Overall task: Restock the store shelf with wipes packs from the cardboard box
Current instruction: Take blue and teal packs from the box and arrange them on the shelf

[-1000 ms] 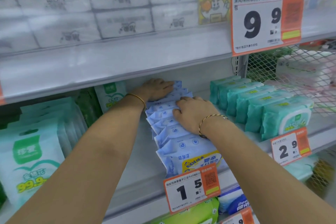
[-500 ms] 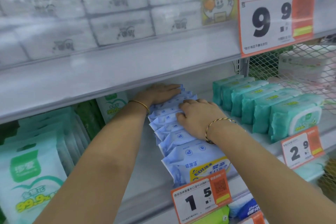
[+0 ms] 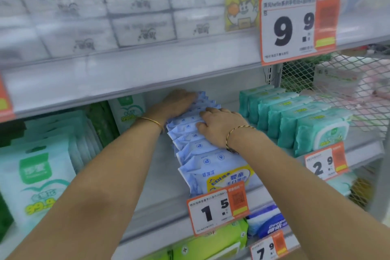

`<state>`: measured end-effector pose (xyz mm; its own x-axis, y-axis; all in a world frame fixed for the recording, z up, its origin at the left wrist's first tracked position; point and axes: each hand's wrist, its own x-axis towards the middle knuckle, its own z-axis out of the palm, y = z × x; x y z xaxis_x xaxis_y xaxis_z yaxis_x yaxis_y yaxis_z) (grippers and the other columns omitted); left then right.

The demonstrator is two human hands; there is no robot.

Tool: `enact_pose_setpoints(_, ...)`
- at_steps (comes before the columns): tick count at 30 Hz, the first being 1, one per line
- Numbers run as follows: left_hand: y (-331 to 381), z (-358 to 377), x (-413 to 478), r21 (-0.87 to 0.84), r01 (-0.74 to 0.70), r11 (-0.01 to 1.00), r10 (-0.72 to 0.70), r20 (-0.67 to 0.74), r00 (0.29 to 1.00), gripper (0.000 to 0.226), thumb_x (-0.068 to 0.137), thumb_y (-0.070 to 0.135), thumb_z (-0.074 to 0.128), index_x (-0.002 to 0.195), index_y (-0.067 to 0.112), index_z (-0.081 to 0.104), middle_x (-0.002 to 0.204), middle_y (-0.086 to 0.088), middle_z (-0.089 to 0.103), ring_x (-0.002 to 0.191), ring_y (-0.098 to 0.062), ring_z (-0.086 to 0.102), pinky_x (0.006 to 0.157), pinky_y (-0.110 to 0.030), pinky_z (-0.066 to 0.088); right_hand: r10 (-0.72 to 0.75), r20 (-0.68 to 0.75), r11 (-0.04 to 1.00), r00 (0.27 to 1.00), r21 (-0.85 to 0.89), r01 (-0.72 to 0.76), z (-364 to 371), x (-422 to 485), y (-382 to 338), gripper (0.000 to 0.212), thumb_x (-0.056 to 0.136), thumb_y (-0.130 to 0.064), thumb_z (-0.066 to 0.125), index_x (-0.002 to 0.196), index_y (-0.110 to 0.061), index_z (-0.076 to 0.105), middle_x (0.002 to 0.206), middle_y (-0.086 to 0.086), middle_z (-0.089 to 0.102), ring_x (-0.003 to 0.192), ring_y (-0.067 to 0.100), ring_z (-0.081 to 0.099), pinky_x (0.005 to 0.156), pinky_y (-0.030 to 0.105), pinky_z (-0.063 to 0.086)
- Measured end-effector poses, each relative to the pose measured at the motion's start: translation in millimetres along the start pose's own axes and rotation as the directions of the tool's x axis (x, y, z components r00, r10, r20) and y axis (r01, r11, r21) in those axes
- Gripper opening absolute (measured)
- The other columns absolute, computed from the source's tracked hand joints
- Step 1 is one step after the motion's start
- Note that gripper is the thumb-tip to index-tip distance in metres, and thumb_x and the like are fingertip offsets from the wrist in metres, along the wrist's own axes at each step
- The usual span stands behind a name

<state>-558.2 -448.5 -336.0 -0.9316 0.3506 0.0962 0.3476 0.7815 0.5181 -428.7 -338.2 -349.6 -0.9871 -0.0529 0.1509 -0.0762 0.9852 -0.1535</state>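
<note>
A row of light blue wipes packs (image 3: 213,167) stands front to back on the middle shelf (image 3: 160,192). My left hand (image 3: 179,101) lies over the far end of the row, fingers wrapped on the rearmost packs under the upper shelf. Closer to me, my right hand (image 3: 219,125) presses down on the tops of the middle packs with curled fingers. Each wrist wears a gold bracelet. The cardboard box is out of view.
Teal lidded wipes packs (image 3: 316,131) line up right of the blue row, and green-and-white packs (image 3: 38,175) stand to the left. White tissue bundles (image 3: 126,12) fill the upper shelf. Orange price tags (image 3: 217,209) hang on the shelf edges. A wire mesh divider (image 3: 341,82) stands at the right.
Both hands stay on the blue row in about the same places. Only the head view has swayed a little.
</note>
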Motion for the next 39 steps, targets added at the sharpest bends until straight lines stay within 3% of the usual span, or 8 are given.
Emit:
enact_pose_setpoints(5, 22, 1, -87, -0.478, 0.116, 0.870, -0.257, -0.239, 0.937, 0.038, 0.101, 0.016, 0.029, 0.119, -0.004, 0.055, 0.114, -0.024, 0.059, 0.115, -0.036, 0.055, 0.085, -0.038, 0.048, 0.092, -0.155, 0.956, 0.984, 0.291, -0.044, -13, -15, 28, 0.041, 0.100, -0.033, 0.032, 0.119, -0.003, 0.054, 0.128, 0.022, 0.053, 0.116, 0.036, 0.051, 0.095, 0.039, 0.042)
enact_pose_setpoints(10, 34, 34, -157, -0.938, 0.124, 0.324, -0.444, -0.035, 0.895, 0.018, 0.094, 0.028, 0.043, 0.082, 0.018, 0.053, 0.071, -0.003, 0.050, 0.044, -0.004, 0.049, 0.037, -0.010, 0.038, 0.312, -0.172, 0.738, 0.934, 0.663, -0.125, -16, -67, 51, 0.038, 0.100, -0.018, 0.038, 0.112, 0.013, 0.056, 0.107, 0.027, 0.059, 0.102, 0.034, 0.054, 0.087, 0.036, 0.038)
enact_pose_setpoints(14, 46, 49, -180, -0.981, 0.134, 0.143, -0.503, 0.045, 0.863, 0.040, 0.094, 0.029, 0.042, 0.127, 0.014, 0.057, 0.120, -0.006, 0.066, 0.106, -0.024, 0.064, 0.067, -0.023, 0.045, 0.329, -0.057, 0.593, 0.943, 0.790, -0.159, -10, -85, 40, 0.039, 0.099, -0.014, 0.040, 0.116, 0.018, 0.051, 0.123, 0.032, 0.055, 0.118, 0.042, 0.050, 0.099, 0.046, 0.039)
enact_pose_setpoints(17, 53, 46, -187, -0.983, 0.147, 0.109, -0.532, 0.068, 0.844, 0.044, 0.095, 0.029, 0.042, 0.135, 0.012, 0.051, 0.133, -0.011, 0.057, 0.104, -0.031, 0.065, 0.052, -0.024, 0.039, 0.344, -0.059, 0.607, 0.937, 0.776, -0.174, -8, -84, 34, 0.039, 0.099, -0.011, 0.038, 0.120, 0.020, 0.047, 0.125, 0.034, 0.052, 0.116, 0.043, 0.049, 0.095, 0.045, 0.040)
enact_pose_setpoints(21, 58, 46, -186, -0.972, 0.165, 0.170, -0.544, 0.048, 0.838, 0.028, 0.096, 0.028, 0.040, 0.075, 0.021, 0.056, 0.074, 0.007, 0.063, 0.058, -0.010, 0.055, 0.047, -0.021, 0.043, 0.369, -0.074, 0.625, 0.926, 0.757, -0.189, -3, -81, 32, 0.037, 0.099, -0.007, 0.036, 0.122, 0.019, 0.047, 0.118, 0.032, 0.055, 0.109, 0.040, 0.053, 0.088, 0.040, 0.041)
enact_pose_setpoints(26, 66, 42, -190, -0.965, 0.131, 0.227, -0.596, -0.031, 0.802, 0.020, 0.095, 0.021, 0.036, 0.084, 0.019, 0.053, 0.086, 0.004, 0.062, 0.069, -0.008, 0.055, 0.045, -0.017, 0.043, 0.396, -0.116, 0.645, 0.911, 0.742, -0.185, 1, -83, 25, 0.034, 0.100, -0.007, 0.035, 0.123, 0.014, 0.049, 0.126, 0.029, 0.053, 0.117, 0.038, 0.050, 0.093, 0.036, 0.038)
enact_pose_setpoints(32, 98, 55, -195, -0.351, -0.168, 0.921, -0.152, -0.722, 0.675, 0.049, 0.090, 0.025, 0.038, 0.130, -0.002, 0.044, 0.133, -0.015, 0.048, 0.125, -0.030, 0.043, 0.109, -0.036, 0.031, 0.447, -0.276, 0.680, 0.851, 0.722, -0.123, -11, -105, 52, 0.037, 0.098, -0.008, 0.037, 0.133, -0.001, 0.048, 0.137, 0.017, 0.050, 0.128, 0.029, 0.045, 0.100, 0.027, 0.031)
enact_pose_setpoints(39, 178, 109, -129, -0.164, -0.244, 0.956, 0.197, -0.257, 0.946, 0.038, 0.082, -0.006, 0.042, 0.119, -0.007, 0.050, 0.133, -0.022, 0.044, 0.126, -0.035, 0.041, 0.106, -0.038, 0.032, 0.549, -0.394, 0.790, 0.737, 0.534, -0.302, -27, -127, 142, 0.043, 0.091, 0.003, 0.037, 0.131, -0.004, 0.051, 0.137, 0.017, 0.049, 0.126, 0.031, 0.045, 0.100, 0.035, 0.036)
